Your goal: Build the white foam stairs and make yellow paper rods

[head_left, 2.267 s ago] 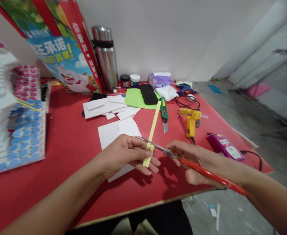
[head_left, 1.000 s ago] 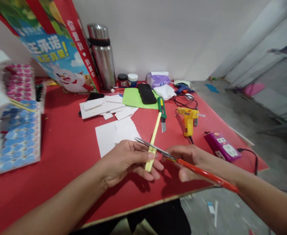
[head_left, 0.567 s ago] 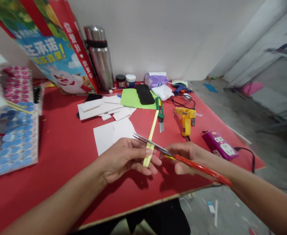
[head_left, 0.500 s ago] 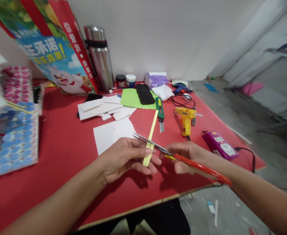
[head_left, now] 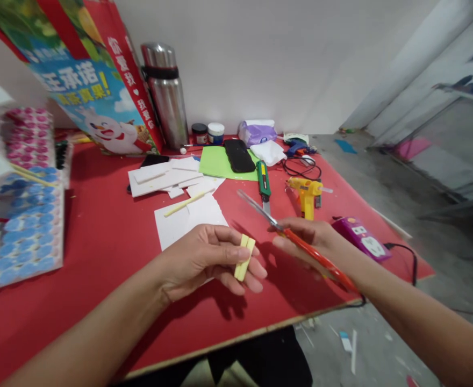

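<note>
Two short pale-yellow strips [head_left: 244, 259] lie side by side between the thumb and fingers of my left hand [head_left: 214, 260]. My right hand [head_left: 307, 242] grips a pair of red-handled scissors [head_left: 315, 260], their blades together and pointing up and left, apart from the strips. A longer thin yellow strip [head_left: 188, 204] rests on white sheets [head_left: 172, 228] just beyond my left hand. Past the scissor tips lies a green utility knife [head_left: 263, 180] with its blade out.
A yellow glue gun [head_left: 307, 196] and a purple power socket [head_left: 363, 236] stand on the right of the red table [head_left: 111, 226]. Behind are a phone [head_left: 239, 156], paint jars [head_left: 215, 133] and a steel flask [head_left: 166, 102]. Trays of blue and pink pieces [head_left: 29, 226] fill the left.
The long yellow strip has been cut; its longer part has dropped onto the white sheets, leaving short strips in my left hand. The scissors have closed and moved away to the right.
</note>
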A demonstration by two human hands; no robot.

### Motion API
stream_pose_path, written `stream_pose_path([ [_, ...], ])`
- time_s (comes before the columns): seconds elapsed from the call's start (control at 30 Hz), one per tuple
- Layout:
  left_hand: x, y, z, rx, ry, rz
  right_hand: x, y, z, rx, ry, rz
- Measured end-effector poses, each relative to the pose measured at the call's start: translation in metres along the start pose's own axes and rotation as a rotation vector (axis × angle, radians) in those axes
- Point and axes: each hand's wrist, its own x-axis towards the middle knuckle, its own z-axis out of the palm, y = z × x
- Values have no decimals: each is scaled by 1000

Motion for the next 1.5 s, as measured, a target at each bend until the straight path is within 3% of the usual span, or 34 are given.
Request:
stream_pose_path([
  [0.13, -6, 10, -5, 74, 93, 119, 11, -9, 2, -555, 223, -58],
  [0.23, -10, 17, -13, 227, 221, 289, 27, -14, 11, -874, 299, -4],
  [0.43, -14, 23, -18, 523, 424, 580, 57, -22, 35, -1074, 295, 22],
  [0.57, -16, 23, -12, 595, 473, 680, 61, -30, 38, -1138, 271, 29],
  [0.67, -16, 23, -11, 556, 513, 706, 58, -41, 31, -1077, 328, -55],
  [0.8, -12, 26, -22, 325, 480, 693, 61, -62, 26, -582, 464, -501],
  [0.87, -10, 29, -31, 206, 462, 660, 69, -72, 30, -352, 517, -649],
  [0.97, -9, 34, -41, 103, 486, 646, 89, -74, 40, -195, 611, -713],
  [1.07, -8, 38, -49, 130, 555, 692, 108, -58, 44, -132, 665, -671],
  [1.27, -18, 53, -83, 560, 917, 823, 124, -23, 31, -88, 641, -616],
  [1.4, -34, 59, -108, 1108, 1002, 529, 128, -18, 25, -149, 651, -596],
  [1.5, -34, 57, -108, 1434, 992, 411, 131, -17, 26, -184, 651, -593],
])
